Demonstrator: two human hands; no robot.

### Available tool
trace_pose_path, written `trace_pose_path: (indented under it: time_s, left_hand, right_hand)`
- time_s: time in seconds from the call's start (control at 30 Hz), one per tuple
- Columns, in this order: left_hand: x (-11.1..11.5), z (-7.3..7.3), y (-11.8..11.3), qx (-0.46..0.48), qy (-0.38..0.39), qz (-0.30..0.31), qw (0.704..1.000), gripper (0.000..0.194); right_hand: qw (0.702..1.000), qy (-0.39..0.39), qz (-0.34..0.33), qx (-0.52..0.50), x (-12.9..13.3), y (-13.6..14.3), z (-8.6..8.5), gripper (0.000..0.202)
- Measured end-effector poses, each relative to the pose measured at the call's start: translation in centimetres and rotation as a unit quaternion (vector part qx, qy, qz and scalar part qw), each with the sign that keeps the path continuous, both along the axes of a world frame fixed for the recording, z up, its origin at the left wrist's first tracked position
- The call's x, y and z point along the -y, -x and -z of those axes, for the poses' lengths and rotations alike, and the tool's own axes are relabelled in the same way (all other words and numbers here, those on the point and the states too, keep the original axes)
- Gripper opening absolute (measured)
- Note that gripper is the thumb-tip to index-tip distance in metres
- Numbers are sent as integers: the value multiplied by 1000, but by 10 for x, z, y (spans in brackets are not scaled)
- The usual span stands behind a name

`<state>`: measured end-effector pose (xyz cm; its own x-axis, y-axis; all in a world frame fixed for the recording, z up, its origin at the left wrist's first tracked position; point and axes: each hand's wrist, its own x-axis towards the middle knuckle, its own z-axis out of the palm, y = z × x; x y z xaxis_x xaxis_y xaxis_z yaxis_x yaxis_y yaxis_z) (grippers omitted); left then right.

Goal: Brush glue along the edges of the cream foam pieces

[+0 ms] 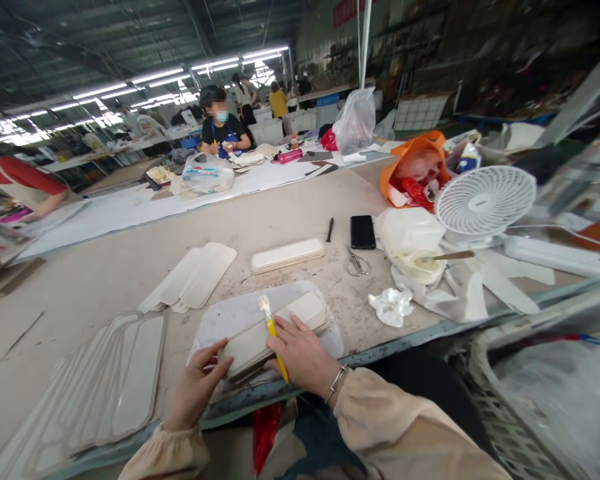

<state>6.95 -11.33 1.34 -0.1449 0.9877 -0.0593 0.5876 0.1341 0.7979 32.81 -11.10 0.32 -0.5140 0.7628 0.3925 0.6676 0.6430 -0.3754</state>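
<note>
A stack of long, pale, round-cornered panels (250, 347) lies on a white sheet (215, 320) at the table's front edge. My left hand (203, 377) grips the left end of this stack, thumb on top and fingers along the side. Across the stack lies my right hand (300, 350), its fingers over the top panel, with a yellow-handled brush (279, 357) held under the thumb side. The brush's pale bristles point away from me. Fanned out on the left are several similar panels (140, 373). Beyond the sheet sit a small pile of panels (287, 255) and several overlapping blank strips (207, 273).
Scissors (357, 264), a black phone (363, 233) and a dark pen-like tool (330, 229) lie to the right. Crumpled white paper (391, 307), a tub of pale paste (423, 267), a white fan (485, 200) and an orange bag (415, 167) are there too. Co-workers sit beyond.
</note>
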Motion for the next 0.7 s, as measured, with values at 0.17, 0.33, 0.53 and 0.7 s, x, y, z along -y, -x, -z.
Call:
trace_pose_path:
  time_s: [0.17,0.33,0.53,0.7]
  left_hand:
    - [-3,-5,-1,-4,17,0,1000,63]
    - [-2,-6,-3,-14,12,2,1000,64]
    - [1,-2,-2,-25,3,17,1000,62]
    - [2,-3,-2,-65,-9,28,997,56]
  right_hand:
    - [994,12,111,-14,-7,-36,0,27]
    - [967,33,236,-89,-16,-65,11,27]
    - [937,76,269,-211,-22,-69,17,19]
    - [936,61,240,-250,-21,-64,12,18]
